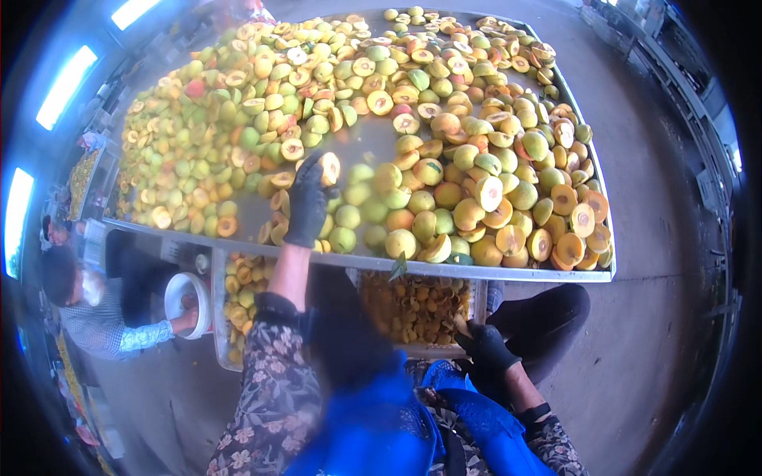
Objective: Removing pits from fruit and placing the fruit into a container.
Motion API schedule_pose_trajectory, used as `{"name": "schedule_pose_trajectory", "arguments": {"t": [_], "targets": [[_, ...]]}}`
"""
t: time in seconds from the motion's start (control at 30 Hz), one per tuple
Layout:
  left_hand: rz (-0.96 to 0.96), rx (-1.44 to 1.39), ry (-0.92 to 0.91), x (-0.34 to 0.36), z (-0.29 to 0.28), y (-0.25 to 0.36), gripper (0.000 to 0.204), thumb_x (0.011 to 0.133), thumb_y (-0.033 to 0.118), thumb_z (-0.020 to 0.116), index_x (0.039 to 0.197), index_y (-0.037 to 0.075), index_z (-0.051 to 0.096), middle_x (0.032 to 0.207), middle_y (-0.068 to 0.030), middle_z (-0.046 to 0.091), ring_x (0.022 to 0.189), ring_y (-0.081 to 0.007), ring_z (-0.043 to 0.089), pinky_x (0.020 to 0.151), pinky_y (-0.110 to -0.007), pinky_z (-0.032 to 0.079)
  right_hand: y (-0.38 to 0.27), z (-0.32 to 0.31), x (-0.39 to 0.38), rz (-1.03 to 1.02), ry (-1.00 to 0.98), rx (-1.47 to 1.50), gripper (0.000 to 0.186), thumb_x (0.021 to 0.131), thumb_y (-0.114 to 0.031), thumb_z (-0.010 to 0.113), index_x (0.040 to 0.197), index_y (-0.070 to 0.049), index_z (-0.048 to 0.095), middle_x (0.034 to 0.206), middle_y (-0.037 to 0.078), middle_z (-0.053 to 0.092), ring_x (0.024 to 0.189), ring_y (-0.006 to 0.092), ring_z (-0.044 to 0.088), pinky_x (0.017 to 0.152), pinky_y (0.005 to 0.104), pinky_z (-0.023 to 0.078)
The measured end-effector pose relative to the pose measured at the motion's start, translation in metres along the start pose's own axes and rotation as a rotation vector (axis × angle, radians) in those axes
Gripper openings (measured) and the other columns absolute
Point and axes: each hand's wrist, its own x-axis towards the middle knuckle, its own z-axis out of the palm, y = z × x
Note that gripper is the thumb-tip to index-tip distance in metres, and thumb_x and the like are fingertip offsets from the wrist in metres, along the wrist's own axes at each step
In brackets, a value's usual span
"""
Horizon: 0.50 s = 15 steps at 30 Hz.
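Observation:
My left hand [309,202], in a black glove, reaches over the metal-rimmed table [365,260] and is closed on a peach half [329,168], its cut face showing. Whole-looking and halved yellow-green peaches [476,190] lie heaped around it. Low on the right, my right hand [487,347], also gloved in black, is closed at the corner of a crate [417,309] full of brownish-yellow fruit pieces. A small pale tan thing [462,324] pokes out of its fingers; its kind cannot be made out.
Under the table's front edge, left of my left forearm, stands another crate [218,309] of yellow fruit pieces. On the left a co-worker [95,309] in a checked top has a hand in a white bucket [189,305]. Metal framework [690,119] runs along the far right.

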Motion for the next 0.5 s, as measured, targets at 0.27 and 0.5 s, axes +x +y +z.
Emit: {"name": "schedule_pose_trajectory", "arguments": {"t": [0.27,0.5], "targets": [[0.548,0.476,0.217,-0.149,0.075,0.04,0.047,0.08,0.016,0.072,0.115,-0.003,0.046,0.097,-0.0108,0.056,0.093,-0.0203,0.056,0.084,-0.034,0.047,-0.137,-0.081,0.056,-0.141,0.192,0.223,0.028,0.083,-0.024,0.066,0.102,-0.006,0.054,0.066,0.021,0.059,0.064,0.0408,0.06,0.055,0.0485,0.045],[0.314,0.46,0.041,-0.18,0.108,0.094,0.034,0.082,0.019,0.068,0.106,-0.001,0.054,0.096,-0.0108,0.058,0.09,-0.0184,0.057,0.082,-0.03,0.048,-0.174,-0.094,0.054,-0.351,0.304,0.264,0.05,0.084,-0.013,0.064,0.129,-0.002,0.046,0.079,0.02,0.062,0.071,0.0335,0.064,0.061,0.0396,0.048]]}}
